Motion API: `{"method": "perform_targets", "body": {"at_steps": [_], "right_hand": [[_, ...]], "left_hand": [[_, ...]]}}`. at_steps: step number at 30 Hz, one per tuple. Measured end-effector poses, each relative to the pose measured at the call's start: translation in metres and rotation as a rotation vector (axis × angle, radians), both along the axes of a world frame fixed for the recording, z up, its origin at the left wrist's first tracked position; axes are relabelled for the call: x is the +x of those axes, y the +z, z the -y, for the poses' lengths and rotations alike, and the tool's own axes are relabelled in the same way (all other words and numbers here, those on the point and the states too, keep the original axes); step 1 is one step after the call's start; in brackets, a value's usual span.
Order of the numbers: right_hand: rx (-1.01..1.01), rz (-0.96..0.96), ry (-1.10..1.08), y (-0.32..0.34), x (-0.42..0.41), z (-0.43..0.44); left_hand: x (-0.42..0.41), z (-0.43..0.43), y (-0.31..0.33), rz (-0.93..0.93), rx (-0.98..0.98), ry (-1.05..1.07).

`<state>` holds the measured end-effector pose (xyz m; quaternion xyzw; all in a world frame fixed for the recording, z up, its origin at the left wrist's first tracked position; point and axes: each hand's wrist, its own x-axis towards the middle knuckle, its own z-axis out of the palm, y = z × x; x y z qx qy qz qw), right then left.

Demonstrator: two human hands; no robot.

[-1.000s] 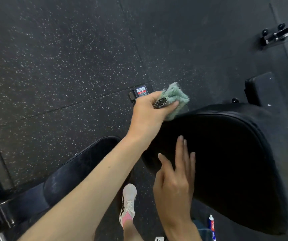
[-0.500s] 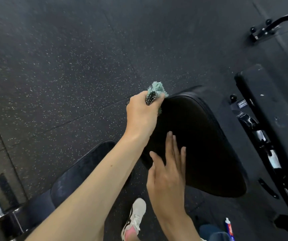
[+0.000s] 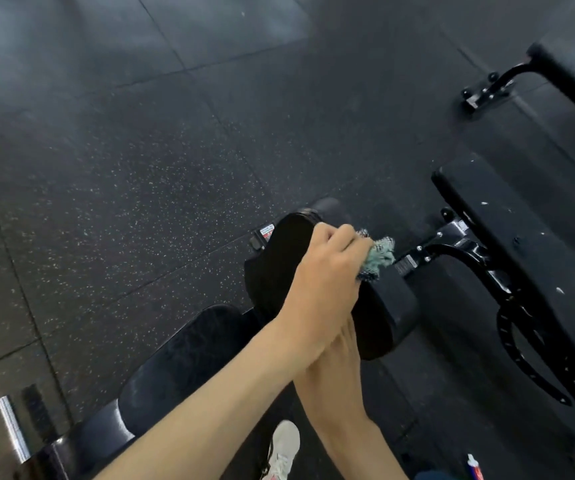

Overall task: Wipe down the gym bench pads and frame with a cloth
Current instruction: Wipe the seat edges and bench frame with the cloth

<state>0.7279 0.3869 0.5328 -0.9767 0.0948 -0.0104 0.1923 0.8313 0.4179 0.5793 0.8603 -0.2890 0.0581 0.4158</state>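
My left hand [image 3: 320,289] reaches in from the lower left and grips a bunched teal cloth [image 3: 378,258] against the far right edge of a black bench pad [image 3: 279,268]. The pad stands tilted, its edge toward me. My right hand [image 3: 338,368] lies flat against the pad's near end, under my left wrist, and its fingertips are hidden. A black metal frame arm [image 3: 452,249] runs right from just past the cloth.
A second black pad [image 3: 182,358] sits lower left beside a chrome bar [image 3: 12,427]. A long black bench pad [image 3: 528,258] and adjuster frame [image 3: 521,348] fill the right. My white shoe [image 3: 284,448] and a small tube [image 3: 475,467] are at the bottom. Speckled rubber floor [image 3: 123,188] lies beyond.
My left hand has carried the cloth from the pad's top left corner across to its right edge. It now crosses over my right hand. The view has swung so the pad looks narrower.
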Motion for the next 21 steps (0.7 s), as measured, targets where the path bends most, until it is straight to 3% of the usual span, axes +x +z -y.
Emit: {"method": "perform_targets", "body": {"at_steps": [3, 6, 9, 13, 16, 21], "right_hand": [[-0.055, 0.119, 0.016, 0.013, 0.000, 0.005], [-0.071, 0.236, -0.021, 0.025, -0.008, 0.013], [-0.071, 0.356, -0.056, 0.030, -0.016, 0.025], [0.012, 0.483, -0.204, 0.034, -0.024, 0.042], [0.207, 0.493, -0.405, 0.035, -0.026, 0.059], [0.441, 0.290, -0.436, 0.034, -0.027, 0.085]], "left_hand": [[0.028, -0.009, 0.016, -0.193, -0.103, 0.023], [0.048, -0.005, 0.021, -0.138, -0.036, 0.166], [0.035, 0.011, 0.010, -0.032, 0.071, 0.128], [-0.001, 0.030, 0.002, 0.027, 0.069, 0.042], [-0.016, 0.032, 0.003, 0.010, 0.075, 0.016], [-0.011, 0.025, 0.027, -0.224, 0.062, -0.058]]}}
